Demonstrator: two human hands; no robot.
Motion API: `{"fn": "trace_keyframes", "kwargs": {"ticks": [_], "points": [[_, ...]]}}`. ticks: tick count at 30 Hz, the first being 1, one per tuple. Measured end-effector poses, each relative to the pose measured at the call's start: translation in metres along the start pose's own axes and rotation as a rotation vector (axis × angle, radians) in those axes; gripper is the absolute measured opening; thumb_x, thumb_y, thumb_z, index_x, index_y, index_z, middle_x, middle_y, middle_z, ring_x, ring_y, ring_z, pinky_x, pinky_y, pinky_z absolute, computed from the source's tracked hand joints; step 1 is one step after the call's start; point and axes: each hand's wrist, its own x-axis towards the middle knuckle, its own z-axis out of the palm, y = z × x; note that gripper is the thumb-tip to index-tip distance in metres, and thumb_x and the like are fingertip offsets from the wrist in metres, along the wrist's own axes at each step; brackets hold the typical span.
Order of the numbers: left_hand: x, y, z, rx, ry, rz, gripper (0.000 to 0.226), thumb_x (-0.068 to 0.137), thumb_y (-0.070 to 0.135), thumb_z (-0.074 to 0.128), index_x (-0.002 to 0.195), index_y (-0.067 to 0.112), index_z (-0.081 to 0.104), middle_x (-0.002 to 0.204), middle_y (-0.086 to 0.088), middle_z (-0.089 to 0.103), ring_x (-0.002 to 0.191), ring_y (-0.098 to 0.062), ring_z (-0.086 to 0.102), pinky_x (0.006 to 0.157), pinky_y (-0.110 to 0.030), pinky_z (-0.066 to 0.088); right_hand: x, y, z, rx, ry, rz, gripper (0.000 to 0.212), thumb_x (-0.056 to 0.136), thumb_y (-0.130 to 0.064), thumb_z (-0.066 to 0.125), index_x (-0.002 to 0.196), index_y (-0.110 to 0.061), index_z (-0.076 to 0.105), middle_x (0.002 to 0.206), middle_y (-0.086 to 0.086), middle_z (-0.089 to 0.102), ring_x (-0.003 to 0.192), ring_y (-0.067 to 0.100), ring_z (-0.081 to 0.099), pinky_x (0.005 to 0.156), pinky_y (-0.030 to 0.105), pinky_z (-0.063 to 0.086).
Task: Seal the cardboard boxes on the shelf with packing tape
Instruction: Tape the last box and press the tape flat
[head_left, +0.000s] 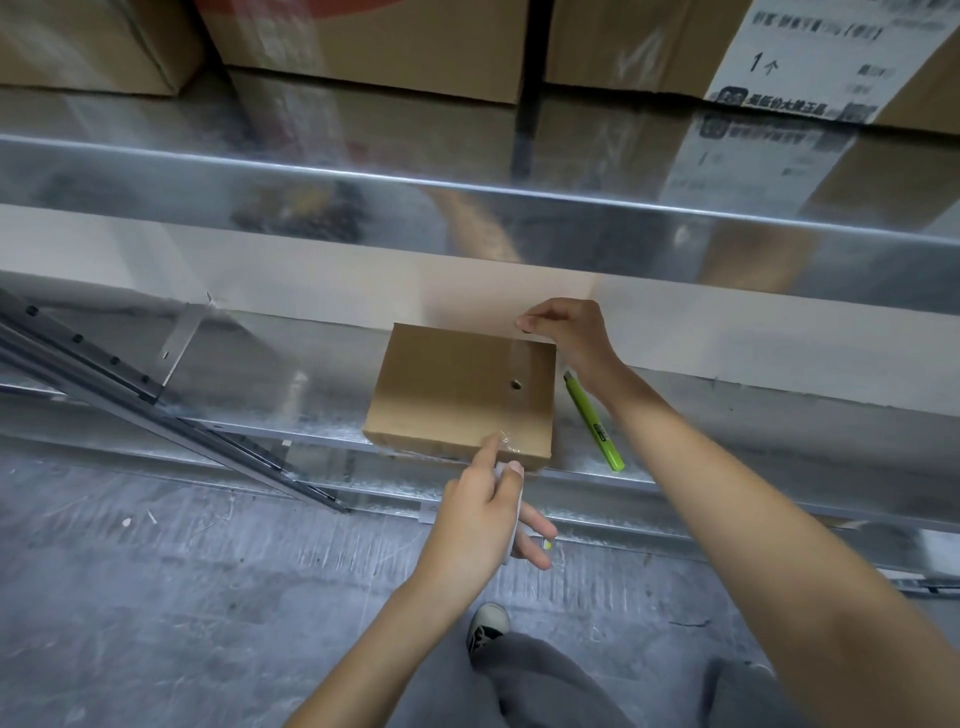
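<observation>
Head view: small cardboard box (460, 395) sits flat on the lower metal shelf (727, 441), its near edge right at the shelf's front lip, slightly overhanging. Far edge is close to the shelf's back wall. Clear packing tape (505, 442) is crinkled at the box's near edge, right of centre; a faint tape strip runs up the top toward the far right corner.

Left hand (485, 525): index finger extended, tip pressing the tape at the near edge; other fingers curled loosely around a pale object, can't tell what it is.

Right hand (569, 332): at the far right corner, thumb and fingers pinched narrow at that edge; can't tell if tape is in the pinch.

Green utility knife (595, 422) lies just beside the box's right side, not touching. Shelf left of the box is open up to a slanted rail (156, 405). Upper shelf beam (467, 218) overhangs.
</observation>
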Motion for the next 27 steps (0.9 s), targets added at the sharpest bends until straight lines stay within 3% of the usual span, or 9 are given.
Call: {"fn": "trace_keyframes", "kwargs": {"ticks": [3,5,10,13,18,23,27], "points": [[0.002,0.000,0.000,0.004,0.021,0.022,0.052,0.106,0.023,0.033,0.154,0.032,0.013,0.073,-0.007,0.074,0.051,-0.021,0.067,0.069,-0.049,0.054,0.005,0.001,0.003,-0.015,0.003,0.014,0.014,0.076,-0.007,0.078,0.087,0.000,0.075,0.088,0.013,0.073,0.086,0.019,0.068,0.081,0.020,0.053],[0.003,0.001,-0.001,-0.007,0.019,0.029,0.052,0.106,0.022,0.032,0.152,0.039,0.015,0.074,-0.007,0.075,0.052,-0.021,0.068,0.069,-0.039,0.056,0.008,0.005,0.004,-0.017,0.010,0.044,0.015,0.075,-0.008,0.079,0.087,0.001,0.075,0.088,0.015,0.073,0.082,0.018,0.068,0.082,0.023,0.054],[0.005,-0.002,-0.002,-0.002,0.013,0.029,0.045,0.106,0.019,0.030,0.148,0.037,0.031,0.072,-0.009,0.074,0.051,-0.019,0.067,0.052,-0.016,0.048,0.009,0.011,0.004,-0.021,-0.006,0.120,0.013,0.074,-0.011,0.080,0.084,-0.004,0.076,0.082,0.007,0.074,0.075,0.009,0.066,0.078,0.023,0.055],[0.009,-0.007,-0.001,0.034,0.003,0.017,0.044,0.107,0.020,0.028,0.148,0.033,0.034,0.071,-0.009,0.074,0.053,-0.020,0.069,0.051,-0.017,0.048,0.010,0.007,0.004,0.002,-0.022,0.199,0.009,0.075,-0.011,0.080,0.081,-0.008,0.074,0.075,-0.002,0.070,0.071,0.006,0.063,0.067,0.017,0.050],[0.014,-0.018,-0.001,0.084,0.015,0.013,0.045,0.107,0.020,0.029,0.149,0.037,0.032,0.069,-0.007,0.073,0.054,-0.021,0.069,0.061,-0.029,0.057,0.015,0.003,0.003,0.068,-0.079,0.427,0.016,0.078,-0.009,0.078,0.093,-0.005,0.072,0.084,0.005,0.068,0.074,0.014,0.062,0.062,0.022,0.050],[0.014,-0.031,-0.002,0.212,0.030,0.090,0.046,0.107,0.025,0.030,0.147,0.045,0.027,0.070,-0.001,0.073,0.055,-0.017,0.070,0.062,-0.020,0.052,0.029,0.000,0.000,0.026,-0.199,0.639,0.025,0.086,-0.002,0.061,0.111,0.000,0.066,0.097,0.011,0.066,0.076,0.019,0.063,0.064,0.030,0.051],[0.015,-0.039,-0.002,0.230,0.041,0.127,0.045,0.106,0.025,0.032,0.145,0.049,0.027,0.070,-0.001,0.072,0.057,-0.016,0.070,0.070,-0.029,0.057,0.031,-0.006,-0.001,-0.020,-0.331,0.751,0.011,0.086,-0.007,0.058,0.095,-0.007,0.063,0.090,0.010,0.061,0.081,0.022,0.058,0.089,0.041,0.049]]}}
